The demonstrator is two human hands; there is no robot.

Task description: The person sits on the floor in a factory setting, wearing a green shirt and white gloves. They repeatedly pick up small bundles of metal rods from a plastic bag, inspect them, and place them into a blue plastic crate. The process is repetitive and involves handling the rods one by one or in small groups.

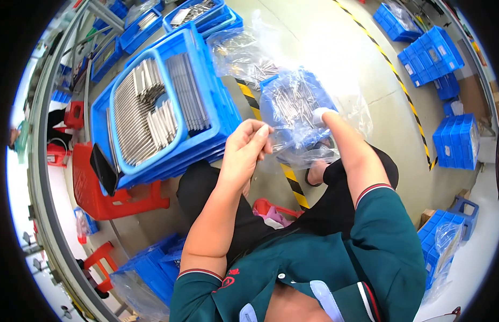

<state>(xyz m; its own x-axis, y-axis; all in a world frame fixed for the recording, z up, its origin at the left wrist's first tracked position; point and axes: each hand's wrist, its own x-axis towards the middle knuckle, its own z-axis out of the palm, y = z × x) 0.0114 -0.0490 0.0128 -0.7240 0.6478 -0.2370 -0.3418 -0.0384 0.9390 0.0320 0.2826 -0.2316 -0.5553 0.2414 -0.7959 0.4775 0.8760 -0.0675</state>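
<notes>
A blue bin (pixel 323 92) lined with a clear plastic bag (pixel 306 152) stands in front of my knees. Inside lie many thin metal pins (pixel 293 103), heaped loosely. My right hand (pixel 321 115), with white covering on its fingers, reaches down to the right side of this heap; its fingertips do not show clearly. Left of the bin, my left hand (pixel 249 144) is raised with fingers curled and thumb pressed against them. Whatever it holds is too small to make out.
Left of me, a light-blue tray (pixel 179 115) with rows of metal rods sits on stacked blue crates (pixel 220 102). A red stool (pixel 99 188) stands beside them. Another plastic bag of metal parts (pixel 241 53) lies beyond the bin. Blue crates (pixel 433 56) line the right; striped tape (pixel 295 188) marks the floor.
</notes>
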